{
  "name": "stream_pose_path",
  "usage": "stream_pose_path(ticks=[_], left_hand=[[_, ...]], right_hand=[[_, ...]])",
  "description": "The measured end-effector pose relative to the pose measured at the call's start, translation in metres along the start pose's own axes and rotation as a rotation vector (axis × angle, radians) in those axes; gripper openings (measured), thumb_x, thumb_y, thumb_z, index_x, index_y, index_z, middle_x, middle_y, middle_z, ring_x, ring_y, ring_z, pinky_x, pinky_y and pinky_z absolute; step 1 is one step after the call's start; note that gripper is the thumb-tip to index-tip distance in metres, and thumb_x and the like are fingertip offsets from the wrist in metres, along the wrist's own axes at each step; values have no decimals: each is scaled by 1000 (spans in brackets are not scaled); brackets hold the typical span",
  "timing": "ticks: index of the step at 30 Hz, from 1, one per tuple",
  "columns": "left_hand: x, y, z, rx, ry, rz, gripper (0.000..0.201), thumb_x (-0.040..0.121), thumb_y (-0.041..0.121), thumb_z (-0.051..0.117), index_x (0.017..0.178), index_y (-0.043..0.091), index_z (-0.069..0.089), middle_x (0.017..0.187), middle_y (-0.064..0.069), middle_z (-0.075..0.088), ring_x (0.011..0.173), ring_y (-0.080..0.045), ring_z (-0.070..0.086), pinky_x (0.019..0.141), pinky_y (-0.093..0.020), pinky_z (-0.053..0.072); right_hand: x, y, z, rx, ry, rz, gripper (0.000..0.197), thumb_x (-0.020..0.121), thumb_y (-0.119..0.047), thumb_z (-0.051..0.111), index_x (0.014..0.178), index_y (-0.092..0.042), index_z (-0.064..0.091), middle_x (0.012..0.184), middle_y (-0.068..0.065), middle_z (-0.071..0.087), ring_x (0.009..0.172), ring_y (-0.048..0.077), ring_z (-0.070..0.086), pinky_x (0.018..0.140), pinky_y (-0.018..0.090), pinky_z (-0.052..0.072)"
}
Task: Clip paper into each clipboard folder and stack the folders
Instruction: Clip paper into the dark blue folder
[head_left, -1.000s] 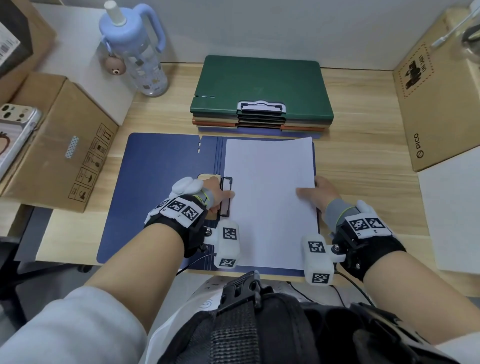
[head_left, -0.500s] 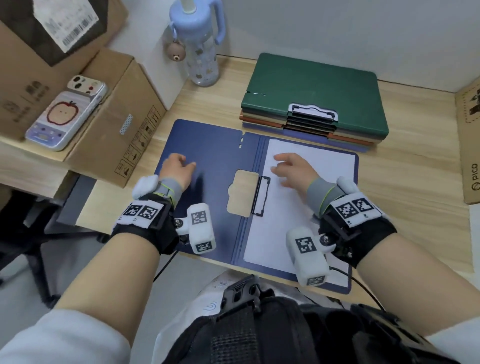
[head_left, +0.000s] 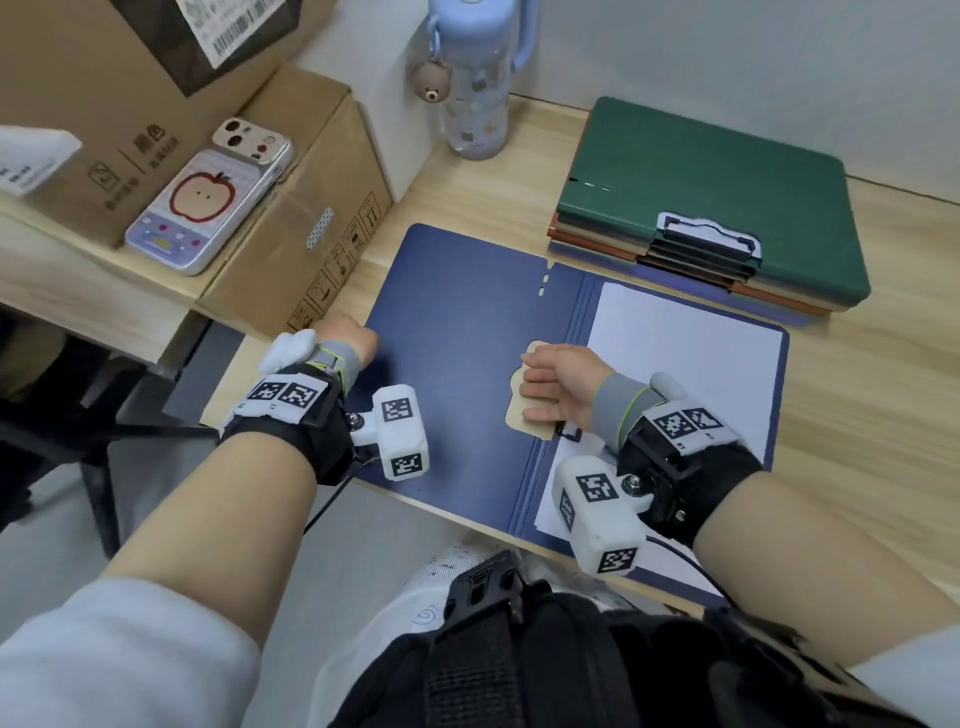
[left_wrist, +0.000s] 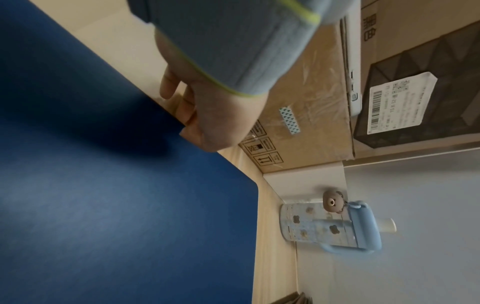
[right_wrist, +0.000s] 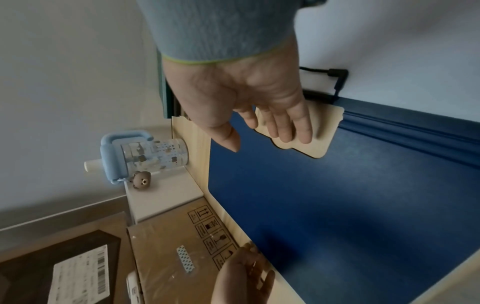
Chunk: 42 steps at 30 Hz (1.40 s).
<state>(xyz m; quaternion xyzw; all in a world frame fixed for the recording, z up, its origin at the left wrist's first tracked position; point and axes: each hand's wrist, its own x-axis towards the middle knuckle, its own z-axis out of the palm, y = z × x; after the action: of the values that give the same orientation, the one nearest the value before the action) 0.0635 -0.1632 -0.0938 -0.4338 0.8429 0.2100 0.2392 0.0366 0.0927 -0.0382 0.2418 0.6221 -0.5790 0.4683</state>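
From the head view, I have the open blue folder (head_left: 467, 353) lying flat on the desk (head_left: 852, 395), its white paper (head_left: 691, 364) on the right-hand leaf, and the finished stack of folders (head_left: 717, 208) sits at about one o'clock from it. My right hand (head_left: 561, 384) lies with straight fingers flat on the tan clip lever (head_left: 524, 410) at the spine, holding nothing; my left hand (head_left: 348, 340) is at the cover's nine o'clock edge. In the left wrist view, the left fingers (left_wrist: 187, 115) curl at that edge of the blue cover (left_wrist: 103, 185), thumb side on top, so I judge it a pinch on the board. In the right wrist view, the right fingers (right_wrist: 293, 127) rest extended on the lever, with the black wire clip (right_wrist: 335, 82) just beyond them bearing on the sheet. I expect the cover to handle as a light, stiff board that hinges cleanly, best lifted from its free edge; the paper is limp and could slide if the spring clip lets go.
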Motion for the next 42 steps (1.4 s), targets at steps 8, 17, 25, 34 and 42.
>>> stream_pose_path(ticks=[8, 17, 25, 34, 42], left_hand=[[-16, 2, -3, -153, -58, -13, 28, 62, 20, 52, 81, 5, 66, 83, -12, 67, 82, -33, 65, 80, -29, 48], [-48, 1, -21, -442, -219, -76, 25, 94, 17, 50, 78, -1, 51, 87, -15, 53, 68, -26, 50, 74, -26, 45], [-68, 9, -71, -465, -258, 118, 24, 88, 13, 62, 67, 12, 50, 67, -5, 51, 54, -16, 48, 50, -22, 40], [-139, 69, -106, -377, -298, 515, 37, 84, 18, 68, 57, 16, 44, 50, 4, 45, 31, 0, 47, 46, -12, 49], [-205, 132, -79, -337, -512, 796, 31, 82, 22, 70, 65, 17, 44, 45, 4, 58, 39, -7, 60, 42, -13, 47]], right_hand=[[3, 3, 11, 8, 58, 3, 19, 92, -13, 56, 107, -12, 45, 83, 7, 48, 90, 22, 53, 76, 44, 51], [0, 13, 12, 61, 82, 25, 10, 89, -9, 58, 94, -14, 50, 77, 7, 45, 79, 21, 49, 75, 38, 52], [-10, 10, 5, 28, 46, -55, 24, 92, -7, 52, 78, -22, 40, 69, 4, 33, 61, 16, 35, 60, 23, 37], [-44, -9, -13, -194, 26, -280, 10, 90, -26, 59, 97, -23, 54, 82, -6, 49, 80, 15, 54, 62, 22, 46], [-112, -41, -40, -77, 30, -643, 29, 95, -37, 48, 121, -25, 43, 120, -4, 50, 100, 14, 54, 89, 36, 50]])
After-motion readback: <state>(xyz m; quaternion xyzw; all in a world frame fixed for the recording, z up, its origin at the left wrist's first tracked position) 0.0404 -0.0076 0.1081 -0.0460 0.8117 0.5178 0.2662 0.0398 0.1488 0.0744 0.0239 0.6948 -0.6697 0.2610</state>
